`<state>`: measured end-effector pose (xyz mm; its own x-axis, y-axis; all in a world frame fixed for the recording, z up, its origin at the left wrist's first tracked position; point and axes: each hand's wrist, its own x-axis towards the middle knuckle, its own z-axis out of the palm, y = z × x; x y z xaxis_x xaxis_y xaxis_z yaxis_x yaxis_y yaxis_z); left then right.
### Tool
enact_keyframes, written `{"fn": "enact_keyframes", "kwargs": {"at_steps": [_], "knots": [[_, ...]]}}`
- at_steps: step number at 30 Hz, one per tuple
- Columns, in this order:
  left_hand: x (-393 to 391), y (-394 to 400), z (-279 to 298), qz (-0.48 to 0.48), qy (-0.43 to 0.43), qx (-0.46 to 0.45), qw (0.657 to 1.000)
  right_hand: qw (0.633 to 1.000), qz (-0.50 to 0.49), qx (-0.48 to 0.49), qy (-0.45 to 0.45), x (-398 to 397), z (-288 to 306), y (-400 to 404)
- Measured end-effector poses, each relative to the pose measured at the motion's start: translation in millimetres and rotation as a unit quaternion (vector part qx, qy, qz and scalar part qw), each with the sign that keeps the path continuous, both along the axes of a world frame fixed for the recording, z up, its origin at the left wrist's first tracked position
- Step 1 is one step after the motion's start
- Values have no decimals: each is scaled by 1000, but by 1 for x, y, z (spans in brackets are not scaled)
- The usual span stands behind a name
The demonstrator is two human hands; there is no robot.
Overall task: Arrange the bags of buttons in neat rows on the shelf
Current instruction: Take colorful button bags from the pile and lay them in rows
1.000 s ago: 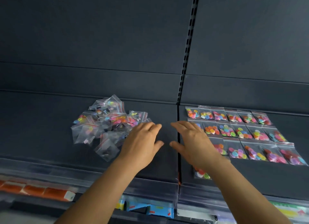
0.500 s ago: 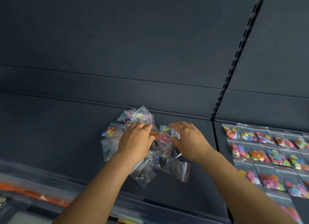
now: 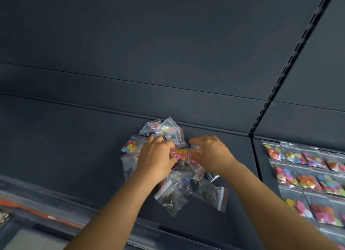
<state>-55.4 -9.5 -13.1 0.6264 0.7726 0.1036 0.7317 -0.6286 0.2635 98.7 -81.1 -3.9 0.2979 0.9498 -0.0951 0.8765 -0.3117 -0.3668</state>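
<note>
Digging into a loose heap of button bags (image 3: 169, 177) on a dark matte shelf (image 3: 74, 156), both hands palm-down. Left hand (image 3: 155, 159) buried at the heap's left side, fingers curled into the crinkled clear plastic over a bag of orange and pink discs; whether actually pinching a bag, cannot tell. Right hand (image 3: 211, 155) at the heap's right side, fingers bent and drawn toward the thumb around a small glossy bag corner, apparently pinching it. Small, square, transparent zip pouches with thin red seal lines, some holding bright round buttons, others dull grey-brown pieces, lying tilted and overlapping near the shelf's back edge. Off to the right, past a slotted black upright (image 3: 280, 77), flat rows of filled bags (image 3: 306, 173) laid side by side, edges touching, colours showing through shiny film. Along the near edge, a blurred translucent price strip (image 3: 56, 214).
</note>
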Motion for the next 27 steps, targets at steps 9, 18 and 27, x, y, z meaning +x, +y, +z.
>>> {"fn": "enact_keyframes", "kwargs": {"at_steps": [9, 18, 27], "knots": [[5, 1, -3, -28, -24, 0, 999, 996, -65, -40, 51, 18, 6, -10], [22, 0, -4, -67, 33, 9, 997, 992, -102, -55, 52, 20, 0, -3], [23, -6, -9, -76, -89, -15, 993, 974, -149, 36, 164, 22, 0, -14]]}}
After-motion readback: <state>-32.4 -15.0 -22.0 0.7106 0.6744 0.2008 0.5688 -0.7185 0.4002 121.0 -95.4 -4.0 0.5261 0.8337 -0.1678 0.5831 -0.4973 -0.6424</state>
